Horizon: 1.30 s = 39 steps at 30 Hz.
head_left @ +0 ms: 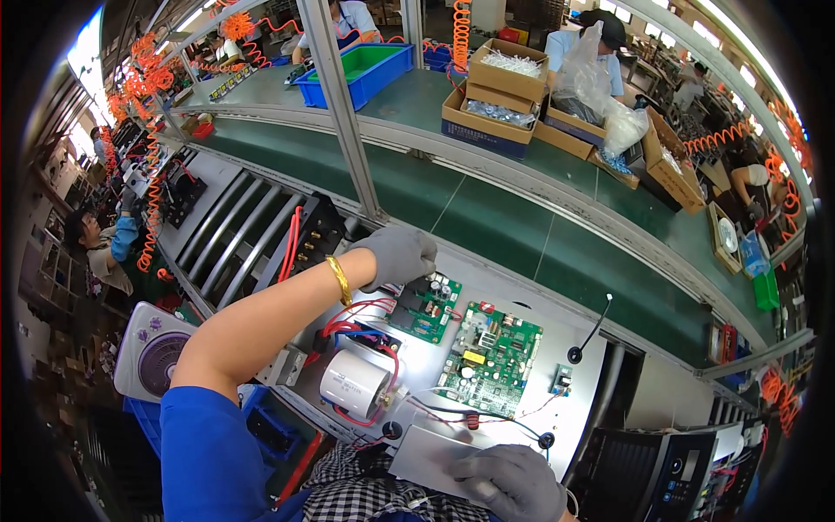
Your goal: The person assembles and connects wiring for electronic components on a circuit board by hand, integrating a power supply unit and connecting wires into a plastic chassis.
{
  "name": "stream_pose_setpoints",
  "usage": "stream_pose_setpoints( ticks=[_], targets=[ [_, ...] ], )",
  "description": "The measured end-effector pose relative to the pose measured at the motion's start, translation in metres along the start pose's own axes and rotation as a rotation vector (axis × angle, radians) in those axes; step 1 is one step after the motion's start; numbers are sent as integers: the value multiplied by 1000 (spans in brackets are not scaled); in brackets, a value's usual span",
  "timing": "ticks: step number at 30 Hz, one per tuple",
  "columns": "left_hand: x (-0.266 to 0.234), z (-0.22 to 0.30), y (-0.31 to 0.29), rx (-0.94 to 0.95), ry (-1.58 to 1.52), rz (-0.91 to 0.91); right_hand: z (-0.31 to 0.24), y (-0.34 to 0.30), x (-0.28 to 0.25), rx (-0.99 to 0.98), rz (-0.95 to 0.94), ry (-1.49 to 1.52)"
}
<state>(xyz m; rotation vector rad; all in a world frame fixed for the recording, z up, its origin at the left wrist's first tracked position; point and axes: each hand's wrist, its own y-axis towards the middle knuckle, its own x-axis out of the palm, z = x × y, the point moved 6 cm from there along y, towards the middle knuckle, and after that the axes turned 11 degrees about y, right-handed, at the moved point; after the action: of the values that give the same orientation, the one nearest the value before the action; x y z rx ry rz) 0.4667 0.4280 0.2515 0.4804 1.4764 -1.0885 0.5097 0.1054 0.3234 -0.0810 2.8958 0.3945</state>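
Note:
My left hand (402,257), in a grey glove, reaches over the upper edge of a small green circuit board (428,311). Its fingers are curled together, and whatever they pinch is hidden. My right hand (515,484), gloved too, lies over a bent metal flap (432,454) at the near edge of a metal panel (570,348), fingers stretched toward the left. A larger green circuit board (491,358) is on the panel. Left of it sit a white cylindrical capacitor (355,383) and red wires (365,306). A small sensor-like board (562,380) is at the right.
Conveyor rollers (235,217) run off to the left. An aluminium post (339,104) stands behind the panel. Cardboard boxes (489,117) and a blue bin (361,78) stand on the far shelf. A white and purple fan (150,352) is at left; a black appliance (635,474) at right. Co-workers sit beyond.

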Motion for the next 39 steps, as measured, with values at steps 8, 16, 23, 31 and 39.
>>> stream_pose_setpoints(
  ticks=[8,16,23,31,39],
  targets=[
    [0,2,-3,-2,-22,104,2,0,2,32,-29,-13],
    [4,2,3,-26,-23,104,7,-2,2,5,-14,-27],
    [-2,-10,5,59,-185,111,1,0,7,81,-36,20],
    [-118,1,-121,278,-327,668,9,69,-5,207,-232,-389],
    [-59,-37,-251,90,-284,889,67,262,30,-251,-88,-988]
  ],
)
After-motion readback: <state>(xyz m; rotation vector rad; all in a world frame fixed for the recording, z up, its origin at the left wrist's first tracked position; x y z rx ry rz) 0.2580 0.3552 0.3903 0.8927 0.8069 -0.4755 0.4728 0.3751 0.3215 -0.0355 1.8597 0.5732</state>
